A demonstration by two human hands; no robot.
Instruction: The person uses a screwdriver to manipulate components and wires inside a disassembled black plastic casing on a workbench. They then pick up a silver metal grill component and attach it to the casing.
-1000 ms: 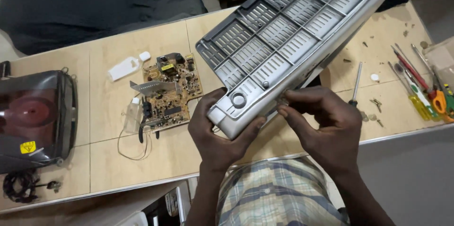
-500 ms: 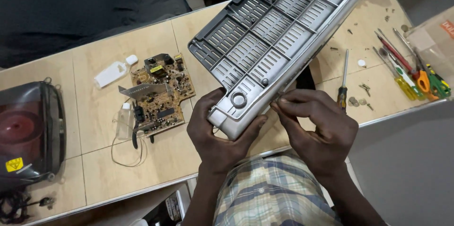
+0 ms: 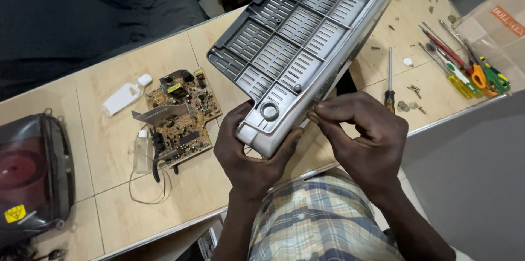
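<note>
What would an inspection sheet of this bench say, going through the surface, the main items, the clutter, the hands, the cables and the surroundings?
Surface: tan tabletop with panel seams, metal front edge.
Job's things: grey slatted plastic panel, held tilted above the table.
Clutter: bare circuit board; white plastic piece; single screwdriver; loose screws; row of hand tools; dark tube unit at the left edge.
Hands: left hand grips the panel's corner; right hand pinches its edge.
Cables: thin wire looping from the board.
Surroundings: dark cloth behind the table; grey floor.
</note>
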